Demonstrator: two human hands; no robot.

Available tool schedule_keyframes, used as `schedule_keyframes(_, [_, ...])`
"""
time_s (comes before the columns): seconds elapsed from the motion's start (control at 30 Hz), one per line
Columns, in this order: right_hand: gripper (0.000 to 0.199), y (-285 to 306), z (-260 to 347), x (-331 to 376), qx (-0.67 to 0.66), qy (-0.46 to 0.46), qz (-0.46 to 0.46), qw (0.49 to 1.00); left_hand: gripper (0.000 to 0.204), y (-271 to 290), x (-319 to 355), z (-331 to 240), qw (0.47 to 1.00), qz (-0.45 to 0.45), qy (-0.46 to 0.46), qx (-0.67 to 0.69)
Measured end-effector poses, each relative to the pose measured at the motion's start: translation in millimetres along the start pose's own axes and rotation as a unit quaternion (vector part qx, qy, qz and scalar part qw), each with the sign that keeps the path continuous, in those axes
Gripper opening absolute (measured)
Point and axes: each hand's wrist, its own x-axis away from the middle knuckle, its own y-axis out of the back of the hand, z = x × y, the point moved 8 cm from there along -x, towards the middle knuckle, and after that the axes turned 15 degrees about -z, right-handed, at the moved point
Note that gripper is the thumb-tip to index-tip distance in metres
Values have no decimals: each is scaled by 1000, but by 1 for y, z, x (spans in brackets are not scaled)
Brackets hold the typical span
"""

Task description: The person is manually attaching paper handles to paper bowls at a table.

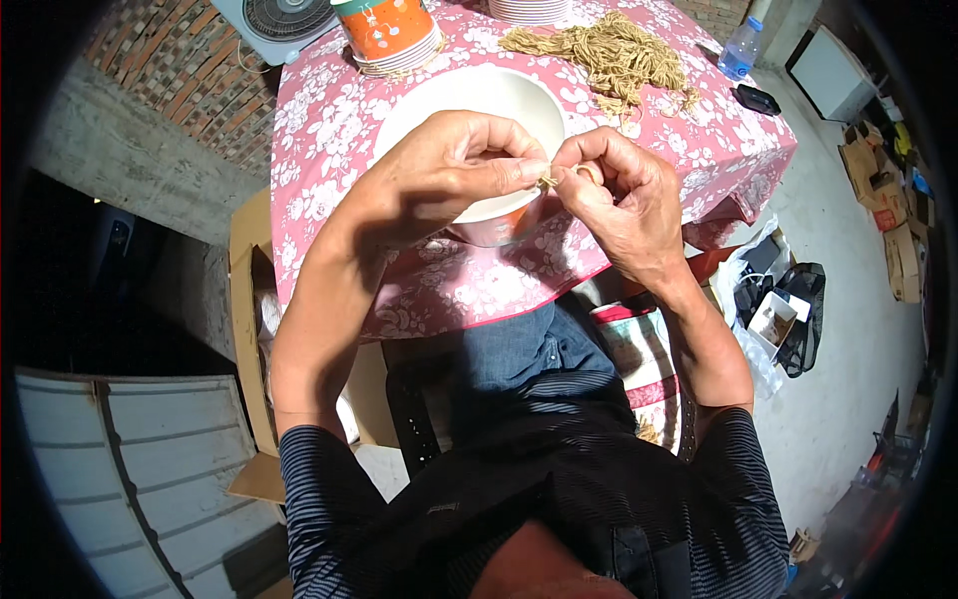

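Observation:
My left hand (454,172) and my right hand (631,205) meet above the near side of a large paper bucket (514,92), white inside with orange on its outer wall. Thumb and forefinger of each are pinched together on a short bit of tan cord (547,183), which looks knotted or looped between them. Most of the cord is hidden by my fingertips. Beyond the bucket, to the right, lies a loose heap of similar tan cord (624,60).
A pink cloth with white flowers (329,150) covers the table. Stacked orange-patterned paper buckets (391,35) stand far left beside a grey fan (284,25). A water bottle (740,50) and a black flat object (756,100) are at the right edge. Bags (798,319) lie on the floor.

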Motion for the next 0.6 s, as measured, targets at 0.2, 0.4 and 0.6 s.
schedule_keyframes(0.2, [18, 3, 4, 6, -5, 64, -56, 996, 35, -1, -4, 6, 999, -6, 35, 40])
schedule_keyframes(0.4, [27, 8, 14, 9, 81, 178, -81, 977, 35, -2, -8, 4, 999, -44, 19, 11])
schedule_keyframes(0.6, [31, 15, 29, 12, 116, 290, -148, 938, 40, -5, -9, -2, 999, -39, 18, 8])
